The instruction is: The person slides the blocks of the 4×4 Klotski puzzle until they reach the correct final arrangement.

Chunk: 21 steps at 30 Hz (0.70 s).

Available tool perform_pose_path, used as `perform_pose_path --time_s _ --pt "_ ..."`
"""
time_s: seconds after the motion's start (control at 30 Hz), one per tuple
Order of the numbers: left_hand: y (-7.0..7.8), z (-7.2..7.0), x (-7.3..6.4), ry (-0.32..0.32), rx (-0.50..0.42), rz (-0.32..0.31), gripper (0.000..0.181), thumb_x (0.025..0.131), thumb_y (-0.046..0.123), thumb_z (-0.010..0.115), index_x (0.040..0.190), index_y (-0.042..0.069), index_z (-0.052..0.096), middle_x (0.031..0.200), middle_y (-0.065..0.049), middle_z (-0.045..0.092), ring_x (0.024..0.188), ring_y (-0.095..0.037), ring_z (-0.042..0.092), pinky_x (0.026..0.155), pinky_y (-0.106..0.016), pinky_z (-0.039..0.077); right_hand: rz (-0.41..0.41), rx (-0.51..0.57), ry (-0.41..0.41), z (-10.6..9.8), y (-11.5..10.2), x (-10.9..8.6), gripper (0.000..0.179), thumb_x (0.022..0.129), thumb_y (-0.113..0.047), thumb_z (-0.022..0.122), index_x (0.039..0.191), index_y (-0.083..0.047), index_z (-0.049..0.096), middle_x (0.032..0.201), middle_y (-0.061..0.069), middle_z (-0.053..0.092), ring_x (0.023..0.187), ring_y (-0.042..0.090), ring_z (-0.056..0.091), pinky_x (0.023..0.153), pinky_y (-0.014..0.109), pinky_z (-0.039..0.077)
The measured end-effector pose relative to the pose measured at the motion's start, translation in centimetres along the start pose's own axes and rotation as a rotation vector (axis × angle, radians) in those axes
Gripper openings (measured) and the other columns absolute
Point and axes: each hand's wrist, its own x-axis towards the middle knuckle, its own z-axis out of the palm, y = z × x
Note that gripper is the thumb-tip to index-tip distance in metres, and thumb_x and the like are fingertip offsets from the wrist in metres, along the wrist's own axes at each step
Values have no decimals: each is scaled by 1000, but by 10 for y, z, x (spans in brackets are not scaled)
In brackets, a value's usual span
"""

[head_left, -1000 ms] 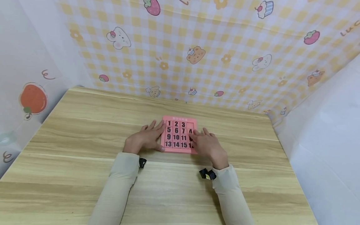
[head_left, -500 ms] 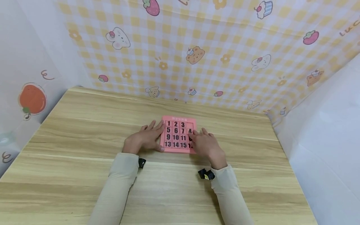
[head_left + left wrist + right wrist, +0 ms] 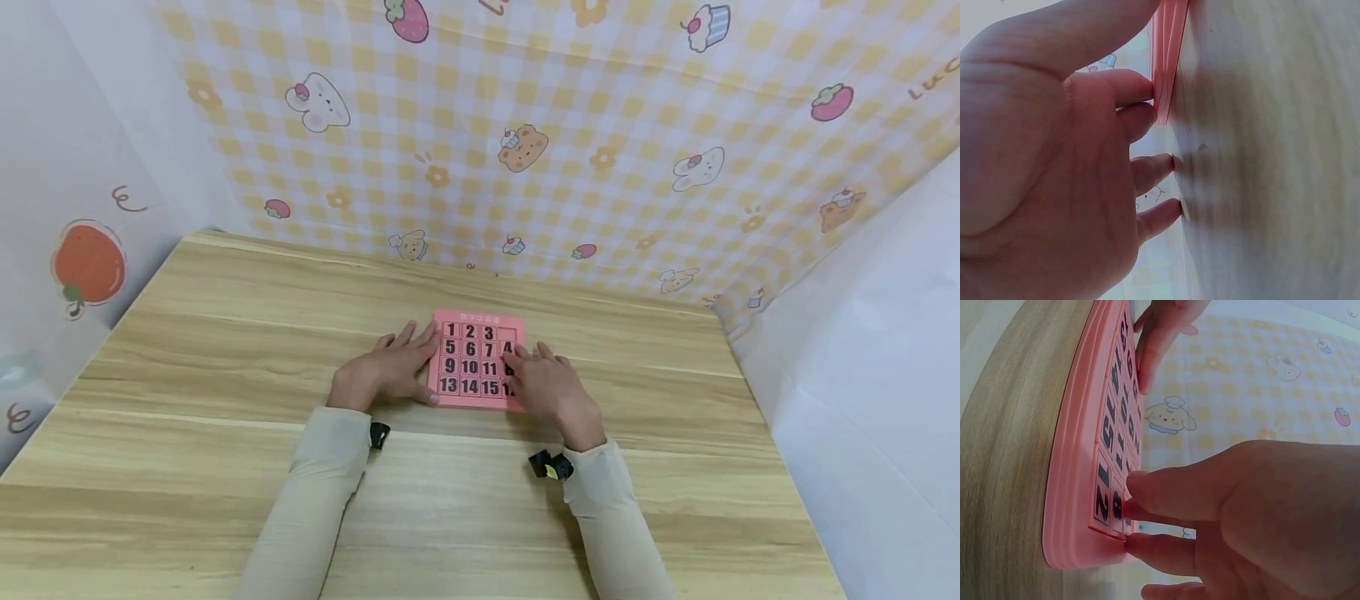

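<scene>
A pink sliding number puzzle (image 3: 478,402) lies flat on the table, its black-numbered tiles set in a frame. The gap in the tiles is at the top right, beside the 3 tile (image 3: 489,333). My left hand (image 3: 390,367) rests spread along the puzzle's left edge, thumb by the lower corner and index finger higher up; two other fingertips touch the tabletop in the left wrist view. My right hand (image 3: 551,385) lies over the right edge, fingertips at the right-hand column of tiles. In the right wrist view, thumb and index tip sit by the 8 tile (image 3: 1117,503), partly covering that column.
The wooden table (image 3: 450,517) carries the puzzle near its middle. Behind it hangs a yellow checked cloth (image 3: 465,142) with cartoon prints. Pale walls (image 3: 885,400) stand at both sides. A small black device (image 3: 551,465) is at the right wrist.
My right hand has shifted very slightly to the left. The left hand stays in place, and the tiles in view keep the same layout.
</scene>
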Motion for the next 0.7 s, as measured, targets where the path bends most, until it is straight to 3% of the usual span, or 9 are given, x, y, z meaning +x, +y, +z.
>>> perform_pose_path --time_s 0.7 --pt "0 -1 0 1 2 4 108 85 43 75 159 10 5 167 -6 -7 152 -35 -13 123 -55 -3 -16 13 18 3 3 5 50 105 -33 45 153 -19 40 160 8 31 149 42 23 118 61 25"
